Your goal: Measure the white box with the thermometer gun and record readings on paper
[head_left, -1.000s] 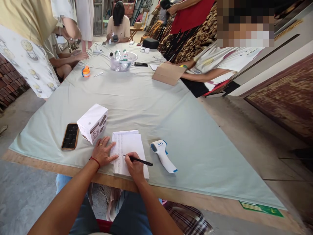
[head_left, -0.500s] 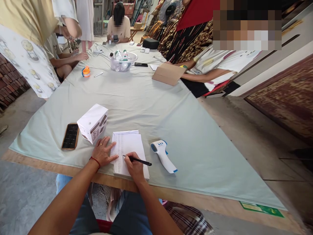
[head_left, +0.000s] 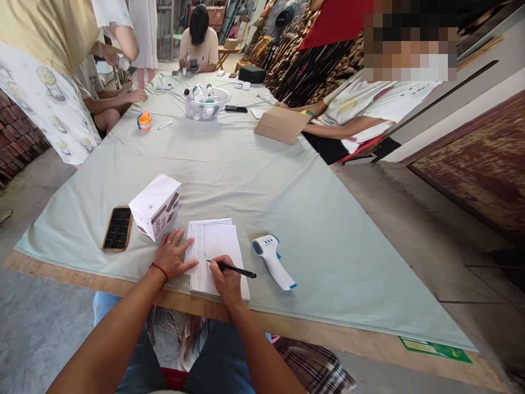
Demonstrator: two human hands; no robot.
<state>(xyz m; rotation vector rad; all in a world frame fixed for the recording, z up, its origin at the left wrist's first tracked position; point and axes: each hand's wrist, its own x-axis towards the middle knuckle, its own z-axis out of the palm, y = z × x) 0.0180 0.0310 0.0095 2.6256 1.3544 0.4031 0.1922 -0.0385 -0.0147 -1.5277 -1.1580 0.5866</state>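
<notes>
Black and slim, the pen (head_left: 232, 268) sits pinched in your right hand (head_left: 225, 280), its long axis running almost level across the view, tip pointing left onto the sheet and tail pointing right toward the white-and-blue thermometer gun (head_left: 273, 261). Your left hand (head_left: 172, 255) lies flat with fingers spread, gripping nothing, pressing down the left edge of the white notepad (head_left: 215, 257), which rests near the front edge of the pale green tablecloth (head_left: 254, 180). A white box (head_left: 155, 206) and a phone (head_left: 117, 228) lie just beyond your left hand.
</notes>
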